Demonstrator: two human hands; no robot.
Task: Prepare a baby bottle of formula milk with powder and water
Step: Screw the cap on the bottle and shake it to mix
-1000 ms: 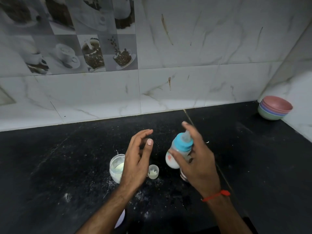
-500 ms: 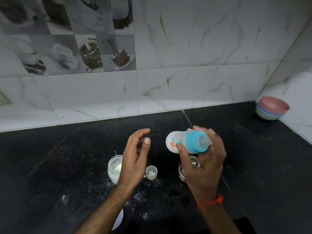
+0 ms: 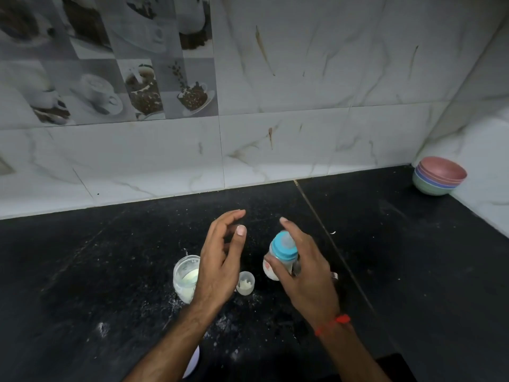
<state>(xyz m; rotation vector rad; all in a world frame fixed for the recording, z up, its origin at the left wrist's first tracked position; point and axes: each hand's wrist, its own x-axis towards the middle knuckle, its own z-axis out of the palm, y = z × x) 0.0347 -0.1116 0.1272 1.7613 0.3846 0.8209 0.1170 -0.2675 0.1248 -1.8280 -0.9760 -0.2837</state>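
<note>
While both hands hover above the black countertop (image 3: 413, 257), the scene reads from left to right as follows. Spilled white powder (image 3: 103, 328) speckles the counter at lower left and around the containers. Next stands a clear jar (image 3: 185, 274), upright, with pale powder or milk visible inside; its right side is hidden behind the left hand (image 3: 220, 266). That hand is released: the fingers are loosely curved, the thumb is raised apart from them, and nothing lies within its grasp. Just right of the left hand, a small translucent cap (image 3: 245, 283) sits on the counter, open end up, with white residue in it. Beyond the cap, the right hand (image 3: 305, 277) grasps the baby bottle (image 3: 279, 257), held off the counter and tilted, blue collar uppermost and pale base toward the lower left. The index finger extends over the top of the teat while the thumb presses the near side of the body. Whitish contents show in the lower part of the bottle. A red thread (image 3: 332, 323) circles the right wrist. Partly hidden behind this hand is a metallic object (image 3: 334, 276), too obscured to identify. At far right, in the corner against the marble-patterned wall (image 3: 303, 133), rests 1 stack of coloured bowls (image 3: 439, 176), well apart from the hands.
</note>
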